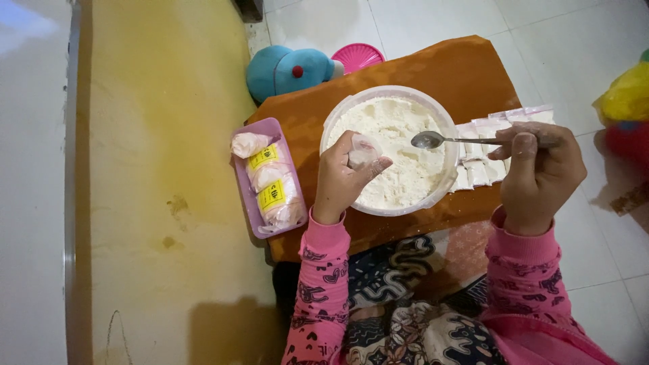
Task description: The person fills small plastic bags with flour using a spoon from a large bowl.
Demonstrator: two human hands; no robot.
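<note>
Hands over the bowl [338, 118]: left hand [341, 179] cupped around a small plastic pouch [364, 150], right hand [541, 169] pinched on the handle of a metal spoon [433, 140]. Best to keep the pouch mouth open and low above the bowl, level the spoon, tip slowly. Wide white bowl of pale powder at the middle of the brown desk [473, 67]. Lilac tray [251, 196] of filled packets left of the bowl; flat empty pouches [476, 169] right of it.

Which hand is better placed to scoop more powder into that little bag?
Probably the right hand: it holds the spoon over the bowl of powder, while the left hand holds the small bag.
</note>
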